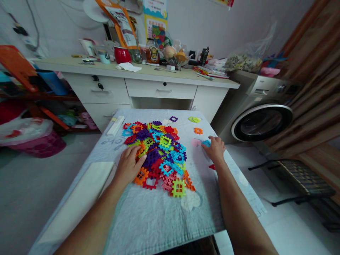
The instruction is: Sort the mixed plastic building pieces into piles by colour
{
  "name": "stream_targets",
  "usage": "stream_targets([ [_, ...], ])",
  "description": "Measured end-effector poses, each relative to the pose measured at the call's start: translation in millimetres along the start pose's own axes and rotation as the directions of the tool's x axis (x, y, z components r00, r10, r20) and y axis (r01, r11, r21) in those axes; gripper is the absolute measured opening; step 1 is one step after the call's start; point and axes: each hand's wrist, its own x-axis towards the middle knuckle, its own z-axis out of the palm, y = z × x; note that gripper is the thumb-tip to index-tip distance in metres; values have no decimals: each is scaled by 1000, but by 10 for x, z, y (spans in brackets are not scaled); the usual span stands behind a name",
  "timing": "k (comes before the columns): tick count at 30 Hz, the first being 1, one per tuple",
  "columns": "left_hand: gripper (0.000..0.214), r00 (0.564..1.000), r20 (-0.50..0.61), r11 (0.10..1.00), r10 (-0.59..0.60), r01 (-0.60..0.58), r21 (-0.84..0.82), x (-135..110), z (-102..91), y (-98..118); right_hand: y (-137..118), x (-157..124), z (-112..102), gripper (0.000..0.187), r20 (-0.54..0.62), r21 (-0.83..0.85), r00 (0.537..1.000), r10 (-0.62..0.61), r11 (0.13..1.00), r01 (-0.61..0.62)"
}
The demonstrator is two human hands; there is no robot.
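Observation:
A heap of coloured plastic interlocking tiles [159, 156] lies in the middle of a small table covered with a pale cloth [159, 216]. My left hand [129, 164] rests at the heap's left edge, fingers curled onto an orange and green tile. My right hand [215, 148] lies at the table's right side, fingers closed on a light blue tile [206, 143] beside a pink tile [196, 142]. A red tile [212, 166] peeks out by my right wrist. Loose purple [173, 119], green [194, 119] and orange [198, 130] tiles lie at the far end.
A white remote [115, 125] lies at the table's far left. A white pad [79, 198] sits along the left edge. Behind stands a cluttered white desk [159, 88]; a washing machine [261, 120] is at right, a dark rack [300, 177] on the floor.

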Motion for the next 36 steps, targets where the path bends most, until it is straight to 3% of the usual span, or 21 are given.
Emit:
stream_targets([
  [2,52,1000,-1,1000,-1,1,0,-3,3,-3,-121,-52,5,48,48,107,987,-154,983,148],
  [5,49,1000,-10,1000,2,-2,-5,-6,4,-4,-354,-182,59,44,176,277,897,-406,895,351],
  [8,49,1000,-11,1000,1,-1,-7,-7,0,-2,-549,-312,150,48,238,300,838,-491,858,417],
  [14,48,1000,-9,1000,-5,5,-5,-3,4,-10,-636,-384,256,39,212,291,870,-446,878,379],
  [22,52,1000,8,1000,-1,1,1,3,12,-34,-461,-320,185,41,69,244,923,-378,904,352],
  [29,54,1000,-2,1000,6,-6,-4,12,1,-12,-41,-74,7,38,-8,73,997,-83,994,83],
  [32,52,1000,-7,1000,7,-7,-7,10,6,-12,129,-3,-38,38,-39,43,998,46,998,-44],
  [36,49,1000,-11,1000,3,-3,-10,5,9,-15,265,37,-3,38,-69,42,992,105,994,-102],
])
